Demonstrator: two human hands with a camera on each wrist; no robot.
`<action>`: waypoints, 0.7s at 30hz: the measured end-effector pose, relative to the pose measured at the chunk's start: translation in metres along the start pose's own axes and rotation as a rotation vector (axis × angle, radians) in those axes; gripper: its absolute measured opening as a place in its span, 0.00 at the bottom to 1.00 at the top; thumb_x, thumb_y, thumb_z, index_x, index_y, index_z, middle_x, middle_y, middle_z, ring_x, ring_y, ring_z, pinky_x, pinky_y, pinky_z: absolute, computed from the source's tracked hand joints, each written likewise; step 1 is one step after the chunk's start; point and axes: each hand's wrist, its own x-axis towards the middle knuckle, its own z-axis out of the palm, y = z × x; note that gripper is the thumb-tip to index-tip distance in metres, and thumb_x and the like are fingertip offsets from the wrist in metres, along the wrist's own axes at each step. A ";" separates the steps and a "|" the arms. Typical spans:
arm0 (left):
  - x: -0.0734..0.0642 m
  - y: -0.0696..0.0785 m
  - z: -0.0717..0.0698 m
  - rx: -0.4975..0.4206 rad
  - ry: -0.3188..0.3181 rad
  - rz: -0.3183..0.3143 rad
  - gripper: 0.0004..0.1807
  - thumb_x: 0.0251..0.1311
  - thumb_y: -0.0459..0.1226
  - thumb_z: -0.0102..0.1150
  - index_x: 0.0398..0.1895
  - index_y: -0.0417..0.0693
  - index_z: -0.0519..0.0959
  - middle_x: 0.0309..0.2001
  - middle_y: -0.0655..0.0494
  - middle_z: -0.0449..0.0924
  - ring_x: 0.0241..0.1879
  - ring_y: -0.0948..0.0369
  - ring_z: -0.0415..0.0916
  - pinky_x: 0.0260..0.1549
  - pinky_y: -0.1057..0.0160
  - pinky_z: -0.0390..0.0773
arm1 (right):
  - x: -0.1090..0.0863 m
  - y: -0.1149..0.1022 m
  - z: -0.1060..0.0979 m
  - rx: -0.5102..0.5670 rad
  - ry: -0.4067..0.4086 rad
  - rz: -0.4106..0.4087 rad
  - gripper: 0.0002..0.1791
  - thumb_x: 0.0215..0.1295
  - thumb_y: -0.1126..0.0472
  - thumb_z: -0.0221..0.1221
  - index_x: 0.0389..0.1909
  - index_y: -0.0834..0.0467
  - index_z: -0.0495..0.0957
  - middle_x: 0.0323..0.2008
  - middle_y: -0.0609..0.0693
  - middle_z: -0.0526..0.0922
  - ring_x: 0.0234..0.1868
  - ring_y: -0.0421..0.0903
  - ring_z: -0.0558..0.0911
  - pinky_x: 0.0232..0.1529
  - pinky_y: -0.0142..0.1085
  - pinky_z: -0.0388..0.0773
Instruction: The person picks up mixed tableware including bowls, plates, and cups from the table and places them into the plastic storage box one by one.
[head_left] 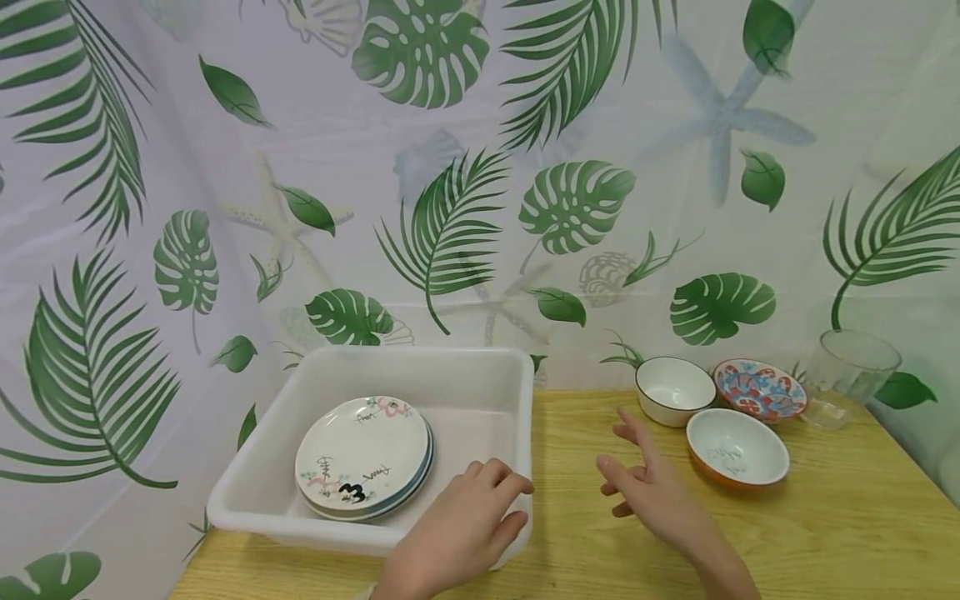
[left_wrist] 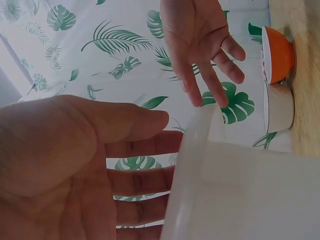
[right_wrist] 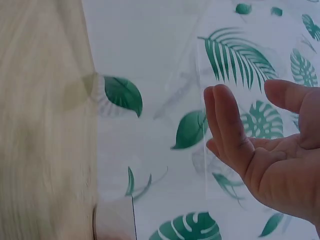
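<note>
My left hand (head_left: 467, 523) is over the front right corner of a white plastic bin (head_left: 315, 533). Its fingers are nearly straight, and in the left wrist view their tips pass behind the bin's rim (left_wrist: 192, 165). Inside the bin, toward its left side, lies a stack of plates (head_left: 362, 458), the top one white with painted figures. To the right of the bin my right hand (head_left: 656, 492) hovers over the table with fingers loosely spread and nothing in them. Nearest to it are a white bowl with a dark rim (head_left: 675, 396) and an orange-sided bowl with a white inside (head_left: 738, 450).
Behind the orange bowl sits a red and blue patterned bowl (head_left: 759, 390). A clear glass container (head_left: 847, 375) stands at the table's back right. The wooden table (head_left: 840, 533) meets a leaf-printed sheet (head_left: 465, 125) behind it.
</note>
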 end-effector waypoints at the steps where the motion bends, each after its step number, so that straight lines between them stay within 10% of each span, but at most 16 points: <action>1: 0.000 0.000 0.000 0.001 0.001 0.003 0.11 0.69 0.39 0.58 0.52 0.50 0.79 0.47 0.57 0.77 0.43 0.60 0.72 0.41 0.66 0.75 | 0.000 0.000 -0.004 -0.006 0.019 -0.005 0.44 0.75 0.55 0.54 0.80 0.54 0.37 0.74 0.66 0.49 0.40 0.49 0.83 0.33 0.40 0.84; 11: -0.001 0.001 0.002 0.006 0.003 0.012 0.11 0.69 0.39 0.57 0.52 0.50 0.79 0.46 0.57 0.76 0.43 0.60 0.72 0.41 0.66 0.74 | -0.005 0.017 -0.057 -0.153 0.212 -0.041 0.50 0.77 0.50 0.50 0.77 0.55 0.20 0.75 0.73 0.34 0.33 0.38 0.84 0.26 0.39 0.84; 16: 0.000 0.001 0.002 0.000 -0.005 0.012 0.11 0.70 0.39 0.57 0.52 0.50 0.79 0.47 0.57 0.76 0.43 0.60 0.72 0.41 0.67 0.74 | -0.007 0.031 -0.084 -0.282 0.265 -0.029 0.50 0.78 0.47 0.45 0.74 0.63 0.17 0.71 0.81 0.32 0.60 0.75 0.68 0.28 0.50 0.84; 18: -0.001 0.001 0.002 -0.003 -0.006 0.012 0.11 0.70 0.39 0.57 0.52 0.50 0.79 0.47 0.57 0.76 0.43 0.60 0.72 0.41 0.67 0.74 | -0.008 0.036 -0.094 -0.327 0.267 0.001 0.50 0.78 0.44 0.42 0.72 0.65 0.15 0.70 0.83 0.29 0.63 0.84 0.54 0.29 0.51 0.84; 21: -0.001 0.001 0.001 -0.010 -0.008 0.010 0.10 0.70 0.39 0.56 0.52 0.51 0.79 0.46 0.57 0.76 0.42 0.60 0.72 0.41 0.67 0.74 | -0.009 0.044 -0.106 -0.353 0.283 0.017 0.50 0.78 0.44 0.39 0.70 0.68 0.13 0.67 0.86 0.28 0.58 0.85 0.62 0.26 0.51 0.83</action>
